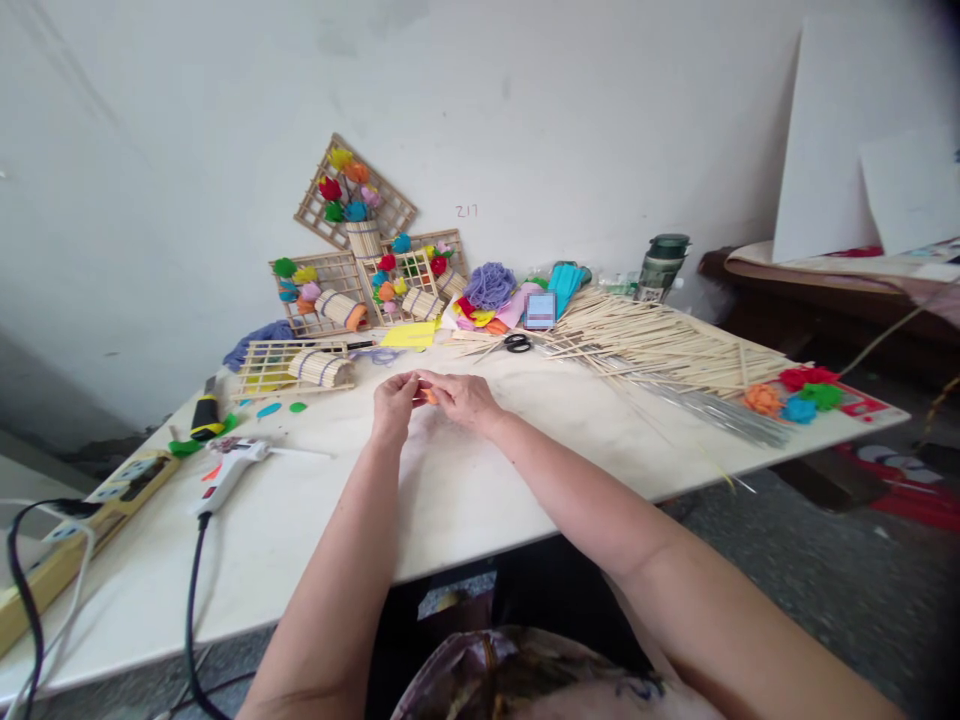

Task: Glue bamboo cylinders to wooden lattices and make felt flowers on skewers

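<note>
My left hand [394, 405] and my right hand [466, 398] meet over the middle of the white table [480, 490]. Between their pinched fingers is a small piece of orange craft material [430, 396], mostly hidden by the fingertips. Both hands are closed on it. To the left of them lies a wooden stick lattice [259, 362] with a small stick basket [321, 368] on it. A white glue gun [231, 475] rests further left. Black-handled scissors [517, 343] lie beyond my right hand.
Finished lattices with coloured flowers [352, 185] lean on the wall. A big spread of thin wooden sticks [660, 335] covers the back right, with crumpled coloured flowers [806, 393] at its end. A yellow-handled cutter [205, 415] and a power strip [112, 510] are at left. A dark green bottle [663, 268] stands behind.
</note>
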`<act>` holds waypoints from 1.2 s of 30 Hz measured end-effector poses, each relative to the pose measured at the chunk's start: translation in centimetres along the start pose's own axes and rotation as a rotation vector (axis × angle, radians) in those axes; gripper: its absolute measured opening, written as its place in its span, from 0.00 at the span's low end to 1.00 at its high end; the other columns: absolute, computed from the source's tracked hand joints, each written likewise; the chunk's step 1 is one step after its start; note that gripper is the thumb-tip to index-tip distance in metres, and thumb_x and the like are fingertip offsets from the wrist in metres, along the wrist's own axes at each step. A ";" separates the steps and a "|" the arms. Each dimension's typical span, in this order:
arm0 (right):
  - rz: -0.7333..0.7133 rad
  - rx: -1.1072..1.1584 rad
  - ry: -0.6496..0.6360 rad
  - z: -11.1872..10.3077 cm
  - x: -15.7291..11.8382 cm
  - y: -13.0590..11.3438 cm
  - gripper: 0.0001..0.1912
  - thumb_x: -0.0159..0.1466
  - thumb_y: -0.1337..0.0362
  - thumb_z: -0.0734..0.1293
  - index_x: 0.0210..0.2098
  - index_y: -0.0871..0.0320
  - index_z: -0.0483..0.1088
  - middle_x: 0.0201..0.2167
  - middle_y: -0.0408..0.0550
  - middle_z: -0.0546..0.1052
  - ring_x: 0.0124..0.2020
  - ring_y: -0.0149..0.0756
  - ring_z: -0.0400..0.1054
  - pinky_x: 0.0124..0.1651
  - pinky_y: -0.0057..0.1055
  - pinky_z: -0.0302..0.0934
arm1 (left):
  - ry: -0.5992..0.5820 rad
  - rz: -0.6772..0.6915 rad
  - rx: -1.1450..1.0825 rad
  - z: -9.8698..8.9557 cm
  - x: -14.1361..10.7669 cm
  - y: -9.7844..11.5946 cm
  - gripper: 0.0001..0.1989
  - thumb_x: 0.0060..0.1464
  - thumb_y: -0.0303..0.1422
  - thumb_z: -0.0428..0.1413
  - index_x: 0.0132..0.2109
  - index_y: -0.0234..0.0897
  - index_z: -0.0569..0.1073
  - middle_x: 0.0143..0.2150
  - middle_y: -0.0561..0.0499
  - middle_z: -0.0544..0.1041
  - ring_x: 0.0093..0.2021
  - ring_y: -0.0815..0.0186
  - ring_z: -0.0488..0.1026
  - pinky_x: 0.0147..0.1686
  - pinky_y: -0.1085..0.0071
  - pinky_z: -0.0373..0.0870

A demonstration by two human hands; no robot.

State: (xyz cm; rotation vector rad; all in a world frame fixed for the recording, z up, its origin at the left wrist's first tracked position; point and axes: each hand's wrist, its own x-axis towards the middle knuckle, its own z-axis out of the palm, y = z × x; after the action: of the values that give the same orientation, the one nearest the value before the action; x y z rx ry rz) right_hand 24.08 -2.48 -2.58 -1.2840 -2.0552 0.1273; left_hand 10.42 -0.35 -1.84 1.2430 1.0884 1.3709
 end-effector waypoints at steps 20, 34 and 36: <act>0.269 0.208 0.168 0.8 1.1 1.6 0.10 0.59 0.60 0.63 0.32 0.54 0.76 0.29 0.43 0.78 0.31 0.33 0.69 0.32 0.26 0.55 | 0.003 -0.041 -0.339 0.6 -0.1 -0.5 0.18 0.24 0.27 0.67 0.27 0.33 0.69 0.23 0.55 0.73 0.24 0.72 0.72 0.33 0.72 0.71; 0.418 -0.609 -0.183 -5.5 5.5 10.1 0.20 0.56 0.74 0.61 0.47 0.61 0.72 0.45 0.60 0.74 0.47 0.48 0.67 0.42 0.36 0.59 | 0.049 -0.192 -0.169 1.0 -1.0 -0.9 0.19 0.28 0.36 0.65 0.28 0.32 0.68 0.19 0.54 0.71 0.19 0.73 0.67 0.22 0.75 0.65; 0.319 -0.694 -0.229 -5.6 5.6 10.6 0.21 0.56 0.73 0.61 0.48 0.60 0.71 0.46 0.59 0.73 0.48 0.48 0.66 0.45 0.37 0.58 | 0.041 -0.204 -0.177 1.1 -1.2 -0.7 0.19 0.27 0.36 0.65 0.28 0.32 0.68 0.19 0.54 0.71 0.19 0.74 0.66 0.22 0.75 0.65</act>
State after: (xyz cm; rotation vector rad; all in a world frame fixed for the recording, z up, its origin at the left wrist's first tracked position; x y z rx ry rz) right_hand 33.98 5.95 -0.08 -2.0982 -2.1504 -0.3429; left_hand 11.64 -1.39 -2.61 0.9531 1.0660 1.3108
